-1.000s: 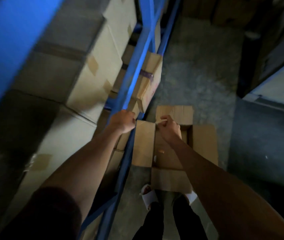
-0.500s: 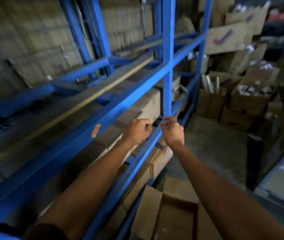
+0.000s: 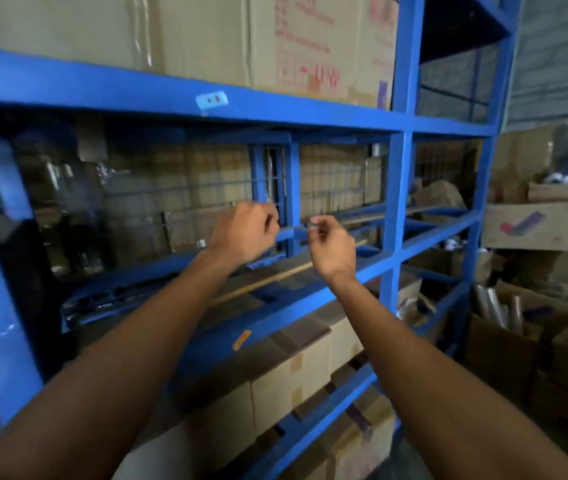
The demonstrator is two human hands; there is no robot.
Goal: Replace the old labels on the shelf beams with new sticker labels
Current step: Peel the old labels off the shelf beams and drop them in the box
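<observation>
A blue steel rack fills the view. Its upper beam (image 3: 102,88) carries a pale blue label (image 3: 211,99). The lower beam (image 3: 275,320) carries a small orange label (image 3: 241,339). Both my hands are raised in front of the open middle bay, below the upper beam. My left hand (image 3: 244,232) is curled with its fingers closed; what it holds is hidden. Close beside it, my right hand (image 3: 331,245) pinches something small and pale at its fingertips (image 3: 314,223), too blurred to name.
Large cardboard cartons (image 3: 275,39) sit on the top level and more cartons (image 3: 289,379) under the lower beam. A blue upright (image 3: 396,188) stands right of my hands. Wire mesh (image 3: 185,188) backs the middle bay. Open boxes (image 3: 532,320) crowd the floor at right.
The view has swung up from the floor box to the rack's upper beam. Both hands rose from the lower beam to the middle bay, staying close together.
</observation>
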